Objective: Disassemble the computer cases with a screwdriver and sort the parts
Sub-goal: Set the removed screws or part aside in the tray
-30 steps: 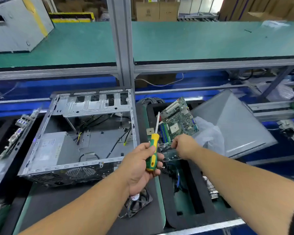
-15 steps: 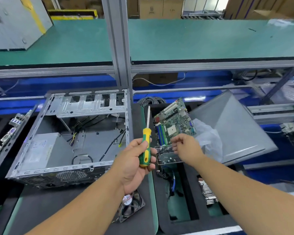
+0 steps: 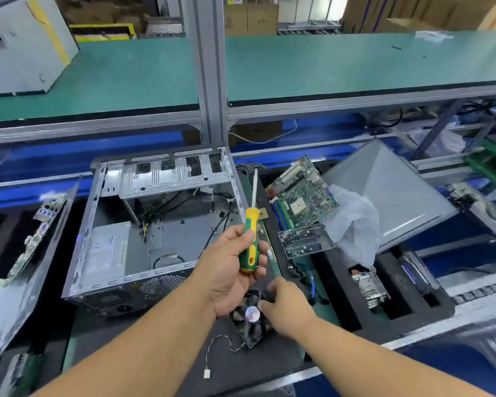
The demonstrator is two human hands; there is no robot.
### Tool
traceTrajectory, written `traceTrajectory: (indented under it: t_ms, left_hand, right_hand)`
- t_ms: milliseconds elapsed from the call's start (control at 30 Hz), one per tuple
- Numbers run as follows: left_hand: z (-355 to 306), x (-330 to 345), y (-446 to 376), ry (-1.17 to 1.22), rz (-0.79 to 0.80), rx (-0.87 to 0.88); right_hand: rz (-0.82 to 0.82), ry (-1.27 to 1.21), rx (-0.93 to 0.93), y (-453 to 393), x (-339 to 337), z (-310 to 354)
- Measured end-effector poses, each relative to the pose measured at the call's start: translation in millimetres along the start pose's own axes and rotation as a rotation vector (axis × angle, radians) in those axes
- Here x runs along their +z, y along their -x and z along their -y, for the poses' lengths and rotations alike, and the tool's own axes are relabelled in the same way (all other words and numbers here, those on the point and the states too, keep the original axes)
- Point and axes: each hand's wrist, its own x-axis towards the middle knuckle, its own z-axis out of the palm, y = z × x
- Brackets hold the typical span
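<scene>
Your left hand [image 3: 226,270]: bare, no glove, no ring or watch to be seen.
Your right hand [image 3: 288,308]: bare as well, nothing worn on the fingers or the wrist.
Your forearms: both uncovered along their whole visible length, with no sleeve edge, strap or band in view.
Your nails: short, as far as the thumbs show them.

A dark mat [image 3: 126,348] covers the near part of the workbench. On it the open computer case [image 3: 155,224] lies toward the left edge, and a small black fan [image 3: 251,322] sits near the front edge, its thin wire [image 3: 221,346] trailing forward. Along the right edge a black foam tray [image 3: 341,305] holds a circuit board [image 3: 302,193] at its far end and a clear box of screws [image 3: 305,243].
</scene>
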Motion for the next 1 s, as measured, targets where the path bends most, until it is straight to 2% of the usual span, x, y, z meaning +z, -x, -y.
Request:
traceTrajectory:
  t_ms: [200,333,433,633,833,933,1000]
  left_hand:
    - [5,-30,23,-0.032,0.087,-0.040]
    - [8,-45,36,-0.054,0.127,-0.072]
    - [11,-52,43,-0.073,0.139,-0.094]
    - [15,-59,53,-0.110,0.184,-0.114]
    - [21,-64,58,-0.149,0.215,-0.126]
    - [23,-62,59,-0.159,0.233,-0.132]
    - [22,-59,59,-0.164,0.246,-0.137]
  right_hand:
    - [-0.046,-0.012,0.139,1,5,9]
    - [0.017,0.043,0.203,3,-1,9]
    - [-0.010,0.044,0.229,9,1,6]
    - [-0.195,-0.121,0.316,25,-38,-19]
    - [-0.503,-0.654,0.409,38,-112,-59]
    - [-0.631,-0.558,0.353,39,-114,-64]
    - [-0.635,-0.457,0.318,39,-103,-64]
